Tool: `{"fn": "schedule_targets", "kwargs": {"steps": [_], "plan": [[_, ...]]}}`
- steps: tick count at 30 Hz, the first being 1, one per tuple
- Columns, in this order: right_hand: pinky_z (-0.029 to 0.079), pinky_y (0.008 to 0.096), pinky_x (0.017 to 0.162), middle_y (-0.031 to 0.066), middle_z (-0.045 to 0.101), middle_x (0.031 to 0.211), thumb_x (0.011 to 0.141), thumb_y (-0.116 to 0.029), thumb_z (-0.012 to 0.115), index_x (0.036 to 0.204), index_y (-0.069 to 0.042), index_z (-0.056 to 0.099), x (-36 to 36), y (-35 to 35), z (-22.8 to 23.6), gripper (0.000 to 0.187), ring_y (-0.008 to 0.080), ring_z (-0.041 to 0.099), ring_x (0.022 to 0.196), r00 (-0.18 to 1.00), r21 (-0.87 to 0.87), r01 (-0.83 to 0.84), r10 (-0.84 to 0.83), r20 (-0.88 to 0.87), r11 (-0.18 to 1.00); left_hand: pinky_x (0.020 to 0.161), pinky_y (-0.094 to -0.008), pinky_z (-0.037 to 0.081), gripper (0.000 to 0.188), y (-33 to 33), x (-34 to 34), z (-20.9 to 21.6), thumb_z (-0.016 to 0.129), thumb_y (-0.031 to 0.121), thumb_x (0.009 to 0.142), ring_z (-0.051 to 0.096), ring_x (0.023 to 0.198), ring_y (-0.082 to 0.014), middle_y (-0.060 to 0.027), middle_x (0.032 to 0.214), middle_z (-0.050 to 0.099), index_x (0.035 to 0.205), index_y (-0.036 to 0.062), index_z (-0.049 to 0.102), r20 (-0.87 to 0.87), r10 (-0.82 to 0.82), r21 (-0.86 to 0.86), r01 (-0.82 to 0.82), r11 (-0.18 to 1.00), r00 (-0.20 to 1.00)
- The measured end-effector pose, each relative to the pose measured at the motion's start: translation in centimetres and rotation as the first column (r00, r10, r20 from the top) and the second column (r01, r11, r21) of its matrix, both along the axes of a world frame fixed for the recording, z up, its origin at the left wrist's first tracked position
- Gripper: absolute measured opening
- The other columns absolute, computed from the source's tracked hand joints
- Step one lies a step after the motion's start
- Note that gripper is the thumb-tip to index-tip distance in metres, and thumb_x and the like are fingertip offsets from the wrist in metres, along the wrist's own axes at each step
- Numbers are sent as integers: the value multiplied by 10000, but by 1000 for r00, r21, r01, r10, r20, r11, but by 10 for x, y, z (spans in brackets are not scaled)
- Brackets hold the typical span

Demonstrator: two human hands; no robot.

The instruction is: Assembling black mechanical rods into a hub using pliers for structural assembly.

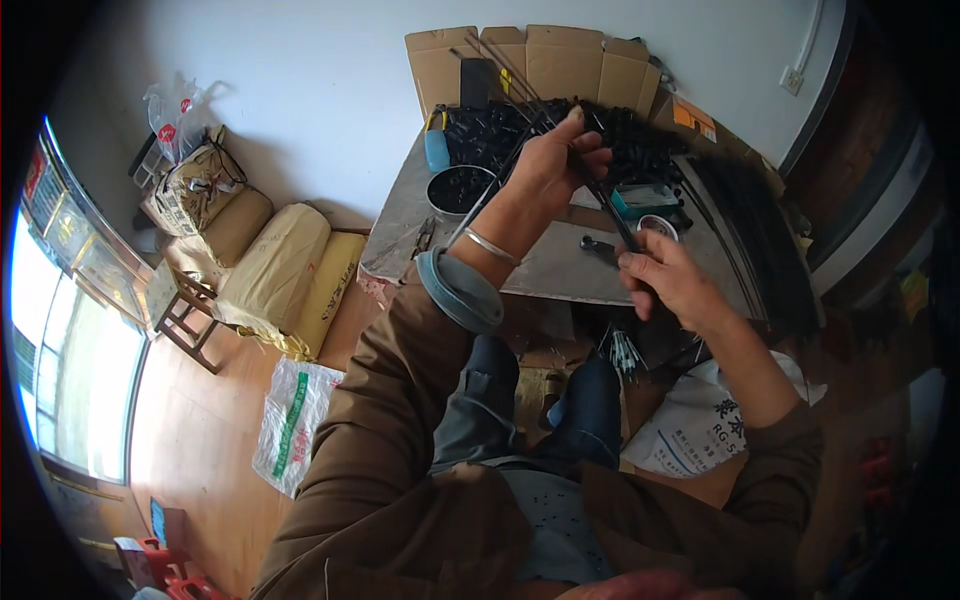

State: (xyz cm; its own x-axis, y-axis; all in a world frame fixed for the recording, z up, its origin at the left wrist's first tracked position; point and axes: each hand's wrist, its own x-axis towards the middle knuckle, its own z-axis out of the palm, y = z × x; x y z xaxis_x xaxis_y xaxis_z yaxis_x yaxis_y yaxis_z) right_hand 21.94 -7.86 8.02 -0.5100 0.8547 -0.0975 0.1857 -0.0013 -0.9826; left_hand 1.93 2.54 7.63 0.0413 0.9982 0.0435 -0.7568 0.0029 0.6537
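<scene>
Over the table (560,275), my left hand (550,165) is closed round several thin dark rods (515,88) that slant up and to the left. A black rod (612,212) runs from it down to my right hand (668,275), whose fingers are wrapped round its lower end. Behind my left hand lies a heap of small black parts (640,140). A round bowl (460,190) of black pieces stands left of my left wrist. Close to my right hand are a small dark fitting (594,243), a round tin (657,224) and a teal box (640,203).
Folded cardboard (565,65) borders the table's back. A blue bottle-like object (437,150) stands beside the heap. Long black strips (755,240) cover the right side. Wrapped bundles (275,265) and a wooden stool (190,318) stand left; a white sack (690,425) lies below right.
</scene>
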Motion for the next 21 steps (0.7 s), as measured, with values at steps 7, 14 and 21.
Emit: {"fn": "schedule_targets", "kwargs": {"steps": [7,14,21], "plan": [[436,277,481,18,484,727,954,-305,559,1089,-35,520,6,-16,-50,304,90,456,517,932,-271,-50,-53,-359,961,718,-437,547,566,-9,-5,-1,514,493,938,658,803,-304,-164,944,637,1104,-48,523,-224,-181,-45,176,983,957],[403,240,434,21,502,709,943,-278,581,986,-53,528,18,-15,-62,235,85,462,482,919,-21,186,-182,-351,982,744,-423,550,572,-12,14,-6,476,503,951,658,856,-300,-167,987,636,1101,-47,528,-393,-317,16,351,936,863],[383,230,390,42,561,704,947,-264,570,917,-58,528,26,-14,-61,211,89,477,456,873,-16,284,-265,-411,959,776,-422,532,361,-16,33,-4,434,334,1004,643,916,-293,-136,1019,632,1084,-1,542,-227,-368,65,391,918,902]]}}
